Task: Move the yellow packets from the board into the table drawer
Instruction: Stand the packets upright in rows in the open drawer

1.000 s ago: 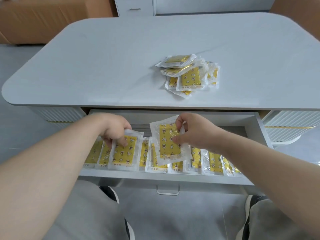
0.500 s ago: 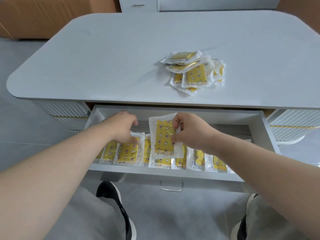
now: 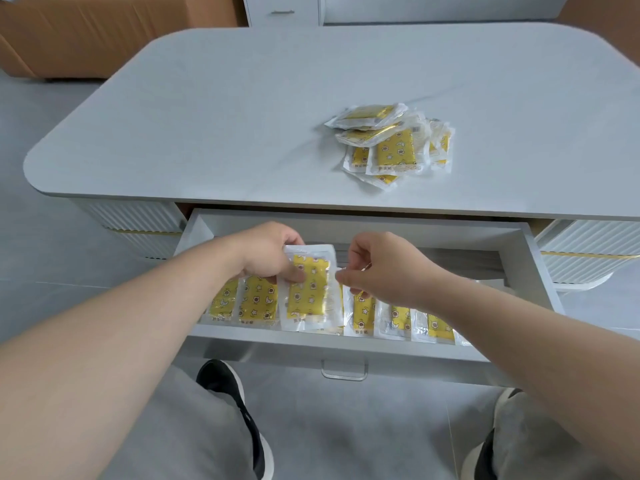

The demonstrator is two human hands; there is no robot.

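Two grips meet over the open white table drawer point(image 3: 415, 226). Our left grip point(image 3: 268, 258) holds a yellow star-printed packet in clear plastic wrap point(image 3: 308, 292) with the thumb curled onto its face. Our right grip point(image 3: 381, 268) pinches the packet's clear right edge between thumb and forefinger. The packet sits just above a row of like yellow packets point(image 3: 367, 315) lying along the drawer's front. On the pale grey worktop point(image 3: 225, 116), right of centre, we see a loose heap of the same packets point(image 3: 391, 147), well apart from the drawer.
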